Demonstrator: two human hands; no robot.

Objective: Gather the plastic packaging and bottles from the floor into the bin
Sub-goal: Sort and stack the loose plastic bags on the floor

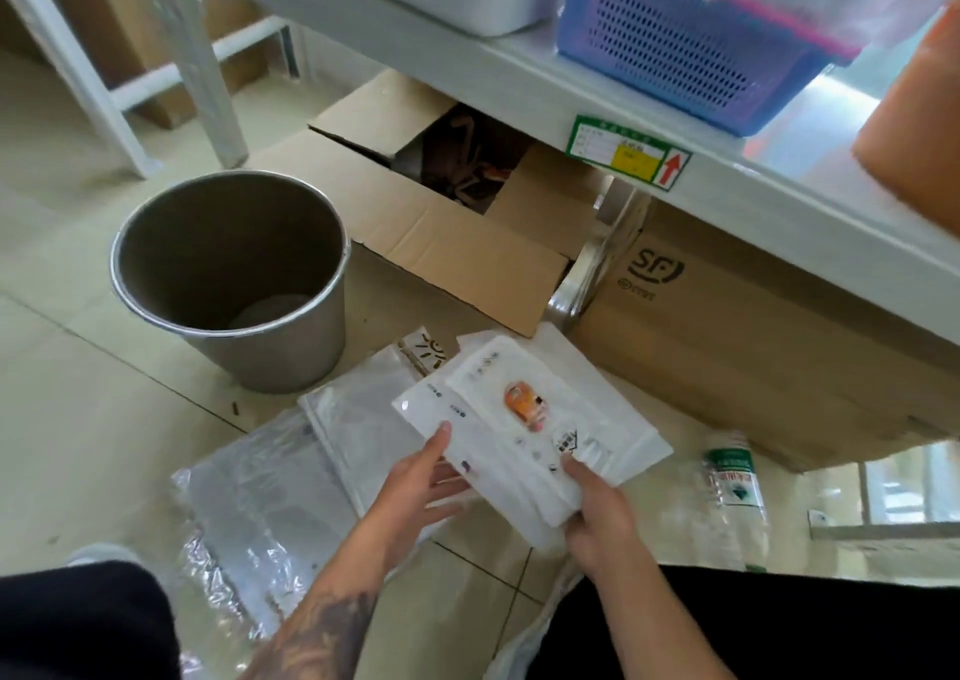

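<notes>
From the head camera I look down at a tiled floor (78, 393) beside a metal shelf rack (519, 82). Both hands hold a stack of flat white plastic packets (524, 419) just above the floor: the left hand (421, 477) has its grip pinching the stack's near left edge, thumb on top, and the right hand (597, 513) has its grip closed around the near right corner. The round metal bin (228, 274) stands upright to the left and ahead, near the stack, nearly empty, with something pale at its bottom. More clear plastic bags (260, 497) lie crumpled on the floor under my left forearm, and an empty clear bottle (735, 487) with a green label lies to the right. To do this step well, I judge the stack should be squared and held firmly from both sides so no slippery packet slides out, then carried over the rim and released low inside.
</notes>
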